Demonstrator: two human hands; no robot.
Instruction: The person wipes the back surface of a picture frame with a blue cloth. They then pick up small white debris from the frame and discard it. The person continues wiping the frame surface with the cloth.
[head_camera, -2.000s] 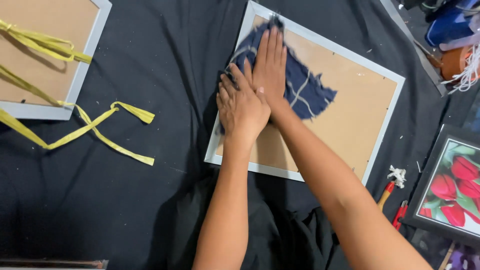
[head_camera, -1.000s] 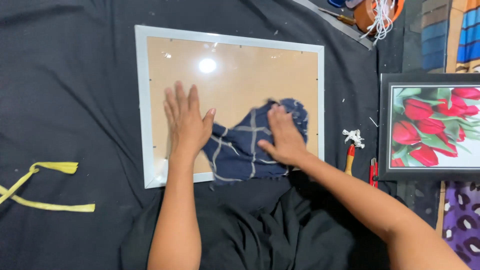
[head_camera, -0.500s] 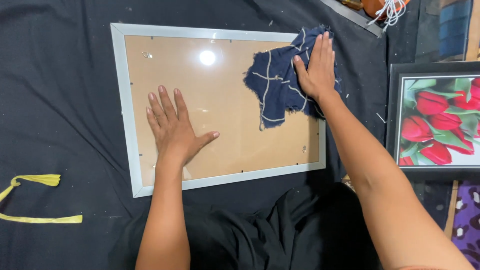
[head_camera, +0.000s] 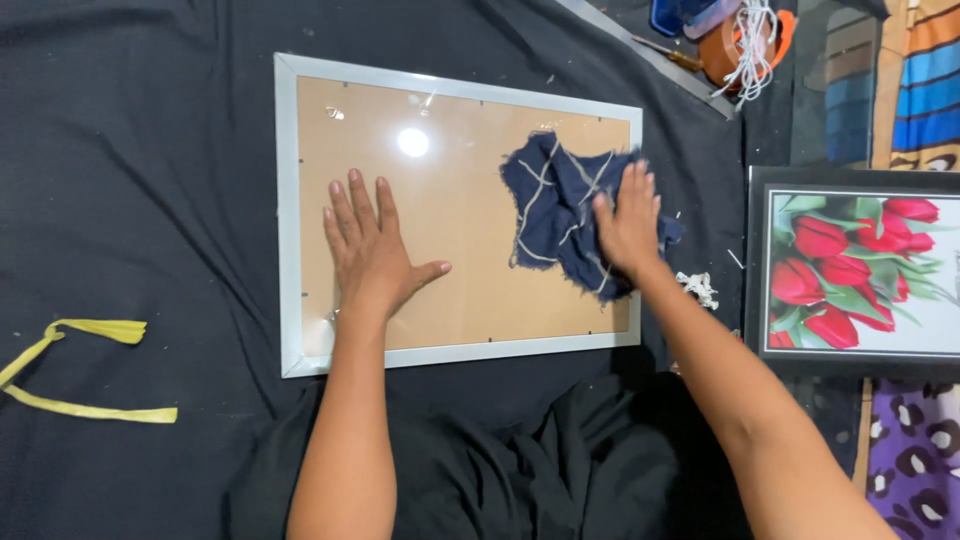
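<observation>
- A yellow ribbon (head_camera: 75, 372) lies on the black cloth (head_camera: 150, 170) at far left, well apart from the frame.
- The silver picture frame (head_camera: 288, 220) lies flat, its long axis running left to right, slightly tilted.
- The left hand (head_camera: 372, 250) presses flat on the glass, fingers spread, gripping nothing.
- The right hand (head_camera: 628, 225) presses, fingers extended, on a crumpled navy rag (head_camera: 550, 205) at the frame's right end.
- A black-framed tulip picture (head_camera: 860, 265) lies just right of it.
</observation>
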